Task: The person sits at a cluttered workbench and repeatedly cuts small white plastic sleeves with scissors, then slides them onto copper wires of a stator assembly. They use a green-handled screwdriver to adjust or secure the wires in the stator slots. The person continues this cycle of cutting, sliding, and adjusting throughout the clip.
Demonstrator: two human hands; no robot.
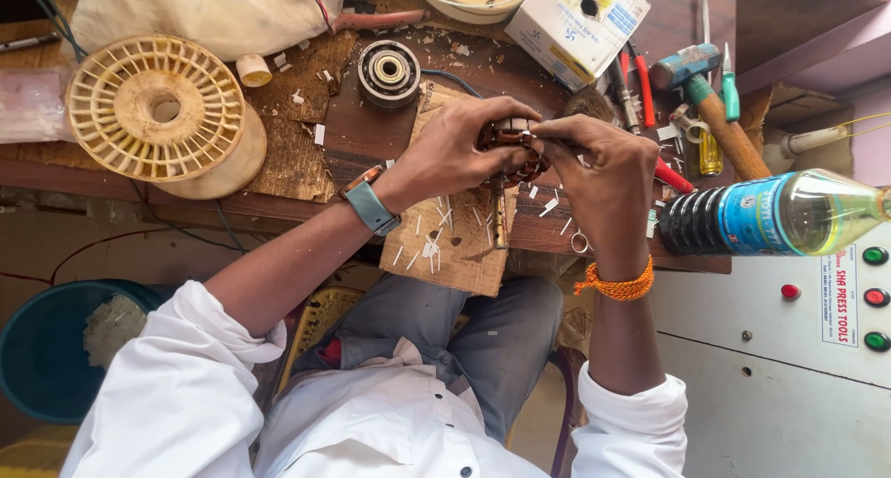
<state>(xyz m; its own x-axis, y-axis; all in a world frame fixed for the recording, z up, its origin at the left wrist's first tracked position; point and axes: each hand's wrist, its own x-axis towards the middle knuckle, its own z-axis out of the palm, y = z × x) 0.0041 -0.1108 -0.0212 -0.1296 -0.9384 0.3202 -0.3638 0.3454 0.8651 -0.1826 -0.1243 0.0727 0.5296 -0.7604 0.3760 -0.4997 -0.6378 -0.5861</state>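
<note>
Two hands [455, 148] [603, 176], fingers curled round coil [513, 136]

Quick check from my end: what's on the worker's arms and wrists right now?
Both arms wear white sleeves pushed up to the elbows. The left hand has a wristwatch with a grey-blue strap. The right hand has an orange braided thread band at the wrist. No gloves.

Pretty cramped from where I sat: hammer [719, 107] and screwdrivers [640, 88] crowded the right, plastic bottle [780, 213] lay just beside the right hand [608, 176]. Big spool [162, 111] blocked the left. Only open lane I saw was the cardboard [455, 241] strip underneath.
</note>
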